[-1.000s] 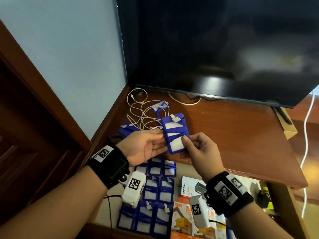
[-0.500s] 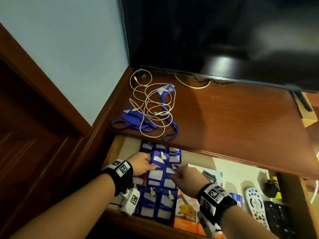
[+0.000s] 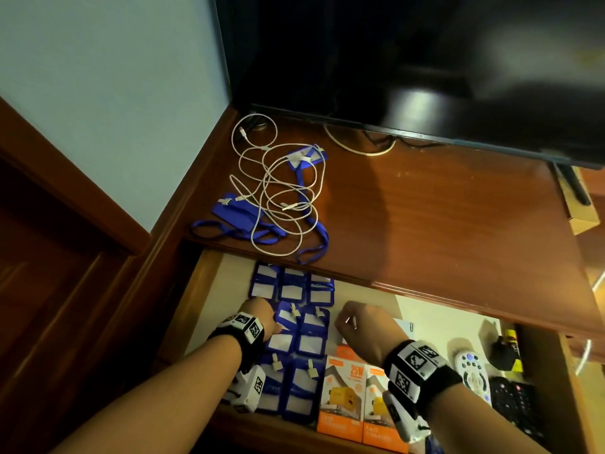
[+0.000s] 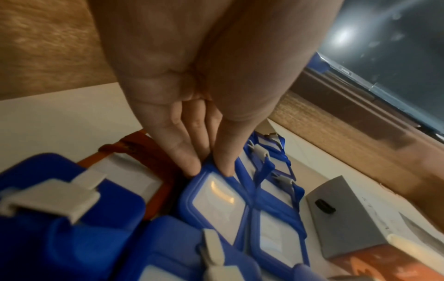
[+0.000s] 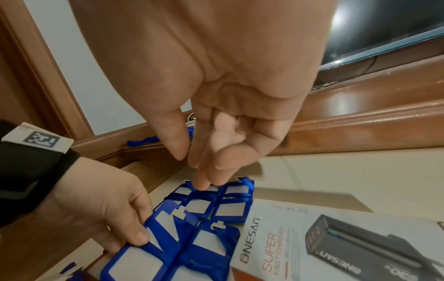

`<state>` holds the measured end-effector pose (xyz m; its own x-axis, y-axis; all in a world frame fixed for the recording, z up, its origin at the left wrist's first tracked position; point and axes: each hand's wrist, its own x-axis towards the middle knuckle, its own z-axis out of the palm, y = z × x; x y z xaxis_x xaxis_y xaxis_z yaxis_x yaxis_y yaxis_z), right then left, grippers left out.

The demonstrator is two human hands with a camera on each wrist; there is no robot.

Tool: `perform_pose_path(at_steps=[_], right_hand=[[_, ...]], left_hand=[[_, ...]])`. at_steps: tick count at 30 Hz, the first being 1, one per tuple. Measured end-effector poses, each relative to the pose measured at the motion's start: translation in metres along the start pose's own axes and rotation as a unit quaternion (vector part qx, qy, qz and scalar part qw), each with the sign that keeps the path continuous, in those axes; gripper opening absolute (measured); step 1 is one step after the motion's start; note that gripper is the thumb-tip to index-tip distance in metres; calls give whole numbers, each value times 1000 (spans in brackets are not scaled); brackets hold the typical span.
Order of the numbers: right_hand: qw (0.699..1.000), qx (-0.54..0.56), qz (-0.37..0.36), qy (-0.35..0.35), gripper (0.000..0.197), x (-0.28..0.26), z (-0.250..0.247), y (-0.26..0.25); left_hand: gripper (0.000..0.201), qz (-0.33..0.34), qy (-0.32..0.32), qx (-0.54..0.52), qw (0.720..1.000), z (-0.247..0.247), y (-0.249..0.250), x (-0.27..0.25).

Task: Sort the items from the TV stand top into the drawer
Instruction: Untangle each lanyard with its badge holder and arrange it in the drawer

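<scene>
Left hand [image 3: 262,317] pinches a blue badge holder [image 3: 284,326] in the drawer [image 3: 209,290]; right hand [image 3: 360,326], loosely curled and empty, hovers just beside it.

TV stand top [image 3: 425,231] hides the drawer's [image 3: 209,290] back

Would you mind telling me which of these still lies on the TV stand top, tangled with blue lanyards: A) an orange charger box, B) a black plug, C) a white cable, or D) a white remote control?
C: the white cable loops over blue lanyard holders on the TV stand top; the others lie in the open drawer.
</scene>
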<state>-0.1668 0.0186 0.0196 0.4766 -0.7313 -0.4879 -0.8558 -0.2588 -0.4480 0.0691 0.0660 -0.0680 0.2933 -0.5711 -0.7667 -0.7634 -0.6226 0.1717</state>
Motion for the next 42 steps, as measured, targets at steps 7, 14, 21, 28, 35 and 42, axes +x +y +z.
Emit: perform_pose_path(at_steps=[7,14,21,28,35,42], right_hand=[[996,-72,-36,47,23,13,-17,-15],[993,-18,-77,83,14,48,-50,-44],[992,-37,11,124,24,103,-71,-73],[992,-66,86,70,26,124,-68,-69],[956,147,86,239,17,88,-117,-57],[923,210,-45,320,13,20,-202,-71]], left_hand=[[39,-32,36,1,999,3,0,1],[51,-55,51,13,997,1,-4,-5],[36,-31,110,-141,983,-29,-35,-28],[21,86,189,-209,955,-75,-43,-72],[49,287,236,-149,916,-104,-5,-58],[68,231,125,149,953,-119,49,-7]])
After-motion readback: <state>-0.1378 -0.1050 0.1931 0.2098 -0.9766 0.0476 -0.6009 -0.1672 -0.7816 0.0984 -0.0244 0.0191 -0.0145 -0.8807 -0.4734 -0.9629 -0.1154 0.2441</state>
